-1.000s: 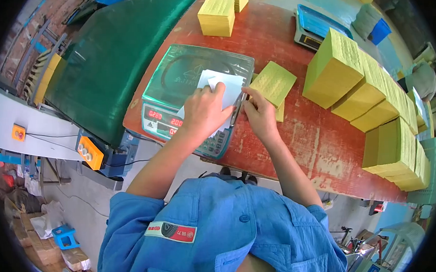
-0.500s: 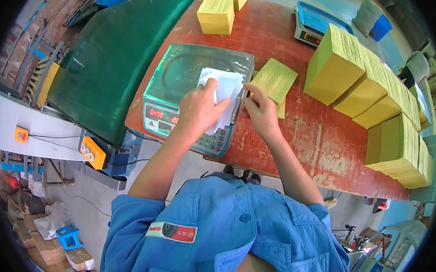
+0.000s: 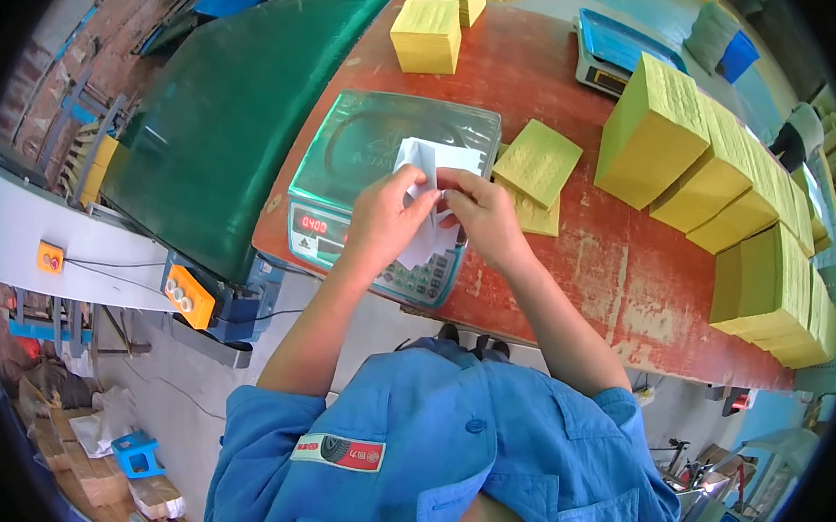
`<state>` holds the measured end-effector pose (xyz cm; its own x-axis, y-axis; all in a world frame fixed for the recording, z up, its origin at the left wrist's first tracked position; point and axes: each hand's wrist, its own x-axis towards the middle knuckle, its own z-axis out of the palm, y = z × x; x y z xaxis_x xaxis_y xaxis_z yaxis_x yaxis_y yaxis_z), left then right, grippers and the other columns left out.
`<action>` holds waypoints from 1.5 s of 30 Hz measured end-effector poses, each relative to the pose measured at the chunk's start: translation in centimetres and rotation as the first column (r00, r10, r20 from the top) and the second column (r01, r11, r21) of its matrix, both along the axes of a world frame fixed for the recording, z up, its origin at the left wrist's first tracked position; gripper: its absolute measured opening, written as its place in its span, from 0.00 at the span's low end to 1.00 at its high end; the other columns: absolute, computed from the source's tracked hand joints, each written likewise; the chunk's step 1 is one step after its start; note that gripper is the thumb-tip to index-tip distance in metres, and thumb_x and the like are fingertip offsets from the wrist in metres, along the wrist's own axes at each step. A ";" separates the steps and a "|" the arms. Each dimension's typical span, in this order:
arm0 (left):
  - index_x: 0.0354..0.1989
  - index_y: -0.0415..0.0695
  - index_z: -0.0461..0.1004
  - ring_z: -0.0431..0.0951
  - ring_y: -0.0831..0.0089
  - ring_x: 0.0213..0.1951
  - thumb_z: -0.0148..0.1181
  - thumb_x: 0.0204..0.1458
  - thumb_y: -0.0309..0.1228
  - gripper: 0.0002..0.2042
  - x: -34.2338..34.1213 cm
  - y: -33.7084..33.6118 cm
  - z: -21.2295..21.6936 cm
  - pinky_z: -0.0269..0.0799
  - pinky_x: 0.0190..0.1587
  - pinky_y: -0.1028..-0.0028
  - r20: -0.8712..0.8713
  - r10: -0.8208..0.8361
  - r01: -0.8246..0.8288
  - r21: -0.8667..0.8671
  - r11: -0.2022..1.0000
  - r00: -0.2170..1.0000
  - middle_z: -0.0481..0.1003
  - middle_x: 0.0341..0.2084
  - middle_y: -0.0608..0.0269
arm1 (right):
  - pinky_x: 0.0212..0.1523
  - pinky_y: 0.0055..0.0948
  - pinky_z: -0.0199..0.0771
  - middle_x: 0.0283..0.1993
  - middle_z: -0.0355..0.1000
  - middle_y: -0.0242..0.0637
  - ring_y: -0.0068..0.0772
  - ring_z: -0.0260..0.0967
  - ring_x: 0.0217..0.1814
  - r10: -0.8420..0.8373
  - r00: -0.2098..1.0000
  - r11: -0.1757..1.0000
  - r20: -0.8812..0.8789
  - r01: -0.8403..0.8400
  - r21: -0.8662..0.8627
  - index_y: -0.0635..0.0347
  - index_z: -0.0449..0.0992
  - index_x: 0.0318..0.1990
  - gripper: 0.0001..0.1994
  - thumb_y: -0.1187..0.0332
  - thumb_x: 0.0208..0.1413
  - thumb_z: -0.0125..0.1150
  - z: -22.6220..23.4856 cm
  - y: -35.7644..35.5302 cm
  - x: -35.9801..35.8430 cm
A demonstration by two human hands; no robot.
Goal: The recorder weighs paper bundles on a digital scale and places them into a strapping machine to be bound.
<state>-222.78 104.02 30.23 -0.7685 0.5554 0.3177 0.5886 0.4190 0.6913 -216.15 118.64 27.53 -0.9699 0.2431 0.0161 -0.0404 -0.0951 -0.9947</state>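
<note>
Over a digital weighing scale (image 3: 359, 136) with a clear cover, my left hand (image 3: 383, 215) pinches a folded white paper slip (image 3: 416, 155) between thumb and fingers. My right hand (image 3: 490, 221) meets it from the other side, its fingertips closed on the same slip. More white sheets lie below and behind the fingers, over the scale's right side and part of its keypad (image 3: 414, 282). Their number is hidden. To the right of the scale, close to my right hand, rest flat pads of yellow paper (image 3: 538, 160), one overlapping another.
Tall stacks of yellow paper (image 3: 652, 131) line the right of the red table (image 3: 589, 280). Two yellow blocks (image 3: 425, 36) stand at the far edge. A second scale (image 3: 615, 52) with a blue tray is at the far right. A green belt surface (image 3: 231, 120) borders the table's left.
My right hand has moved left to grip the paper alongside my left hand. One slip now stands up folded between the fingers. The view has shifted slightly.
</note>
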 end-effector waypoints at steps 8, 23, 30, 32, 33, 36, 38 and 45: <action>0.28 0.35 0.74 0.72 0.79 0.23 0.57 0.53 0.26 0.06 -0.5 0.3 -0.9 0.68 0.27 0.74 0.072 0.216 -0.223 0.093 0.970 0.974 0.74 0.18 0.60 | 0.43 0.27 0.76 0.49 0.74 0.42 0.28 0.75 0.44 -0.009 1.000 1.000 0.008 0.008 0.014 0.68 0.71 0.55 0.16 0.77 0.59 0.49 0.6 -0.5 0.1; 0.38 0.37 0.75 0.73 0.75 0.30 0.51 0.56 0.19 0.06 1.0 0.6 3.7 0.65 0.32 0.76 -0.048 -0.111 0.118 0.183 0.976 0.993 0.74 0.29 0.60 | 0.42 0.24 0.72 0.48 0.71 0.36 0.21 0.68 0.39 -0.117 0.987 0.952 -0.113 0.079 -0.294 0.65 0.67 0.57 0.20 0.72 0.58 0.60 2.0 -1.8 1.3; 0.66 0.42 0.60 0.73 0.81 0.36 0.47 0.55 0.14 0.27 6.3 6.0 7.3 0.69 0.39 0.79 -0.002 -0.334 0.312 0.358 0.880 0.943 0.71 0.58 0.58 | 0.37 0.19 0.66 0.30 0.71 0.24 0.14 0.64 0.34 -0.528 0.843 0.761 -0.103 0.415 -0.499 0.66 0.77 0.38 0.06 0.72 0.62 0.55 3.0 5.3 10.2; 0.68 0.39 0.55 0.73 0.79 0.38 0.46 0.56 0.15 0.29 7.7 8.8 7.6 0.70 0.41 0.79 0.180 -0.456 0.326 0.481 0.814 0.872 0.61 0.64 0.56 | 0.33 0.19 0.64 0.29 0.68 0.22 0.14 0.61 0.32 -0.671 0.739 0.714 -0.052 0.626 -0.312 0.64 0.76 0.36 0.06 0.72 0.61 0.56 0.4 9.9 15.6; 0.66 0.39 0.58 0.73 0.79 0.40 0.46 0.56 0.16 0.26 7.3 9.6 7.0 0.70 0.42 0.78 0.028 -0.452 0.408 0.384 0.828 0.891 0.63 0.63 0.55 | 0.30 0.19 0.61 0.27 0.66 0.22 0.14 0.59 0.30 -0.761 0.647 0.646 -0.052 0.748 -0.152 0.64 0.75 0.33 0.06 0.72 0.60 0.57 0.0 11.4 18.0; 0.42 0.37 0.72 0.75 0.78 0.34 0.52 0.56 0.20 0.07 9.4 11.7 6.6 0.70 0.39 0.78 0.091 -0.494 0.482 0.130 0.867 0.864 0.76 0.32 0.63 | 0.29 0.20 0.62 0.25 0.67 0.25 0.15 0.60 0.29 -0.859 0.510 0.506 -0.049 0.859 0.075 0.65 0.75 0.32 0.07 0.71 0.59 0.58 -3.4 15.8 26.0; 0.34 0.38 0.74 0.74 0.78 0.31 0.55 0.55 0.21 0.02 12.2 14.9 6.8 0.69 0.36 0.78 0.138 -0.574 0.573 0.049 0.818 0.807 0.75 0.26 0.65 | 0.30 0.26 0.67 0.24 0.69 0.36 0.21 0.63 0.27 -0.905 0.416 0.371 -0.090 0.874 0.312 0.65 0.75 0.32 0.08 0.68 0.56 0.62 -5.3 19.1 31.8; 0.34 0.41 0.75 0.68 0.84 0.26 0.62 0.53 0.29 0.06 26.2 33.9 12.5 0.59 0.27 0.82 0.541 -0.809 0.466 0.668 0.580 0.231 0.72 0.25 0.71 | 0.34 0.40 0.74 0.33 0.75 0.46 0.48 0.75 0.35 -0.922 0.381 0.210 -0.062 0.630 0.748 0.59 0.73 0.41 0.09 0.68 0.54 0.60 -7.5 28.9 46.6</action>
